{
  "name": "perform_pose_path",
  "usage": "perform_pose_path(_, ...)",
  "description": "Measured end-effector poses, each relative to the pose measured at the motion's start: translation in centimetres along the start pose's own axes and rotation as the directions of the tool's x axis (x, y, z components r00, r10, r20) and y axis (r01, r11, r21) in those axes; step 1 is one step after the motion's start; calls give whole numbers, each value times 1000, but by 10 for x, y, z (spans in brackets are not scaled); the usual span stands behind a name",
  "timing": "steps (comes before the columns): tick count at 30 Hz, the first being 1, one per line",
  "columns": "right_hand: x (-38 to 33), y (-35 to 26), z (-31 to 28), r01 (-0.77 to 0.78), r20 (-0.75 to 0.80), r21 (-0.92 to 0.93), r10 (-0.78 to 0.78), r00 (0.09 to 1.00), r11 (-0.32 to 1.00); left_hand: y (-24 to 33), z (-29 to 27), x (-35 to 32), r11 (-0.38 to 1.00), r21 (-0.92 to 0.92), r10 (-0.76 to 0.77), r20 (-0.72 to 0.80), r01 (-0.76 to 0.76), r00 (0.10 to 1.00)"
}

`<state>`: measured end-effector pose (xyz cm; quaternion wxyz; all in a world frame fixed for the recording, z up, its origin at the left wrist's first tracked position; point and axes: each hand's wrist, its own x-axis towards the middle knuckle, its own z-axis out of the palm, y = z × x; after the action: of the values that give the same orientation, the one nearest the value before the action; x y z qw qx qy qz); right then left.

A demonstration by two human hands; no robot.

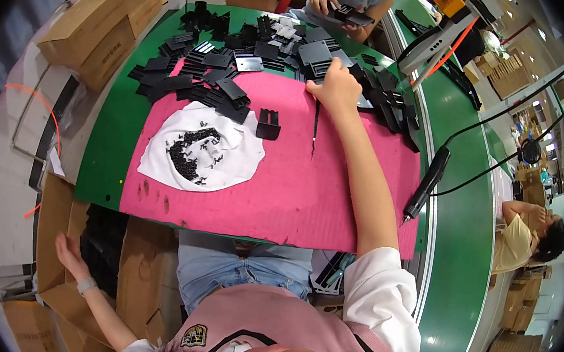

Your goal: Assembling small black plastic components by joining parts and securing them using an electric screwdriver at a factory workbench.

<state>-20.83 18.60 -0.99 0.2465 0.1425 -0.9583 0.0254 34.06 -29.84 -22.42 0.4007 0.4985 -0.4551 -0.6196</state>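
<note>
Pink knitted vest [282, 312] and white sleeves [383, 291] sit closest to the camera, with blue jeans [209, 261] at the near edge of a green table [109, 152]. On that table lies a pink mat [287, 197], dark-stained toward its near left corner. Across its far edge spreads a heap of black plates [236, 91], flat and slotted, a few showing pale or shiny faces. One black bracket [268, 131] lies apart on the mat. The right hand [341, 90] is at the heap, fingers partly bent; whether it pinches a part, I cannot tell. Just below it, a thin dark rod [315, 128] extends over the mat. At the right, a corded black screwdriver [428, 187] slants beside the mat, near a long green bench [452, 280]. Beyond the table, another person's hands [320, 3] hold a black part [350, 15]; farther right is someone in a yellow top [513, 247]. Closed cartons [92, 29] stand at the upper left. Beside the bracket, a white cloth [240, 155] bears many tiny black pieces [183, 160], gathered in a curve. At the lower left, an open carton [53, 222] contains black parts [99, 250]; the left hand [72, 257] is over its left side, fingers extended, nothing visible in them.
</note>
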Motion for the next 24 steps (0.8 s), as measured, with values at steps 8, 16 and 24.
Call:
perform_pose_path(8,-57,-61,-102,271,-213,588,-178,961,762,165,277,-203,941,-96,285,745,-326,604)
perform_pose_path(16,-101,-110,-131,329,-93,820,-458,884,468,142,366,-247,943,-285,330,859,-172,391)
perform_pose_path(24,-18,-144,-37,319,132,576,-471,872,752,130,368,-214,957,-291,249,810,-4,530)
